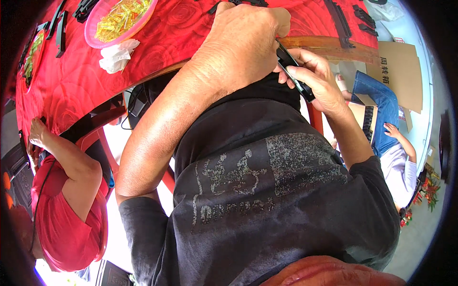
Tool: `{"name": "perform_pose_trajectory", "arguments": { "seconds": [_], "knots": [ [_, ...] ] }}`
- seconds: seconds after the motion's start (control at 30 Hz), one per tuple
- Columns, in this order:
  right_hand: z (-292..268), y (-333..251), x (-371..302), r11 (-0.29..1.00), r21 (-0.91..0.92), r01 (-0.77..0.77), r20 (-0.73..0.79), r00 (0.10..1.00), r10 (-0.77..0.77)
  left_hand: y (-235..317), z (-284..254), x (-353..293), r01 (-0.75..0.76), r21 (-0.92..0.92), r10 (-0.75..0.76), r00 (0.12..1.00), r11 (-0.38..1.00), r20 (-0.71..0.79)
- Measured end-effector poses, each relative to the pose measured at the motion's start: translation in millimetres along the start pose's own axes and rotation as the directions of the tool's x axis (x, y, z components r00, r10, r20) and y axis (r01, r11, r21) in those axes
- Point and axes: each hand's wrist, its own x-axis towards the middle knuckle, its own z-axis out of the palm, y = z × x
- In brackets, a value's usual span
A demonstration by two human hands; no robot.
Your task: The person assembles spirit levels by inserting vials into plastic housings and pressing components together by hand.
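Observation:
My right hand (317,78) is closed around a slim, glossy black plastic strip (301,86), its thumb lying along it. The strip slants in front of my body, just off the table's edge. My left hand (243,45) is beside the strip's upper end, above the edge of the table, with its back toward me and its fingers curled under. Whatever those fingers grip is hidden behind the hand.
A red rose-patterned cloth covers the table (167,35). On it are a pink basket (89,35) of clear yellow plastic pieces, crumpled tissue (118,56), black strips (61,35) and another tray (29,81). A red-shirted co-worker (67,214) sits left; a person in jeans (381,100) is right, near cardboard (403,71).

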Motion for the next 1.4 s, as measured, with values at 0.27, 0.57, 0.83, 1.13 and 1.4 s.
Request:
{"name": "perform_pose_trajectory", "arguments": {
  "seconds": [0.27,0.57,0.83,1.13,1.4],
  "knots": [
    [1,0,0,1.000,0.000,-0.004,-0.017,1.000,0.004,10,-8,5,0.265,-0.044,-0.250,0.944,0.963,0.215],
    [2,0,-1,0.999,-0.028,0.022,-0.011,1.000,-0.022,11,-1,6,0.221,0.044,-0.225,0.957,0.974,0.180],
    [7,-2,-3,0.987,-0.145,0.062,-0.045,0.997,-0.069,17,-2,8,0.184,0.077,-0.194,0.968,0.980,0.159],
    [12,1,-2,0.962,-0.247,0.119,-0.073,0.987,-0.141,16,6,5,0.165,0.143,-0.178,0.981,0.976,0.081],
    [21,4,0,0.932,-0.310,0.190,-0.081,0.971,-0.225,12,10,6,0.185,0.242,-0.211,0.973,0.953,0.088]
  ]
}}
